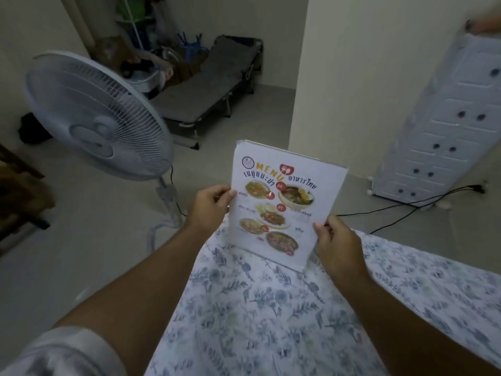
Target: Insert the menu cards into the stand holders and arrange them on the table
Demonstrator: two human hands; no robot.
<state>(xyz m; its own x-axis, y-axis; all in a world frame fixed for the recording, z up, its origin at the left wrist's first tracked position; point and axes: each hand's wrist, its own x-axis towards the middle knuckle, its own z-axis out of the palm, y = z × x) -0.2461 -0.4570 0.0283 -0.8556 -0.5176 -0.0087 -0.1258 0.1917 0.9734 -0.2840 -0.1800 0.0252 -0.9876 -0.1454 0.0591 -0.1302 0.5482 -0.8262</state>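
Observation:
A white menu card (284,202) printed with food photos sits inside a clear stand holder, upright and tilted a little to the right, at the far corner of the table. My left hand (210,206) pinches its left edge at mid height. My right hand (337,246) grips its lower right edge. The holder's base rests on or just above the blue floral tablecloth (271,316); I cannot tell which.
A white standing fan (95,115) stands on the floor left of the table. A grey folding cot (211,88) lies behind it. A white panelled object (444,126) leans at the right, with black cables (406,206) on the floor.

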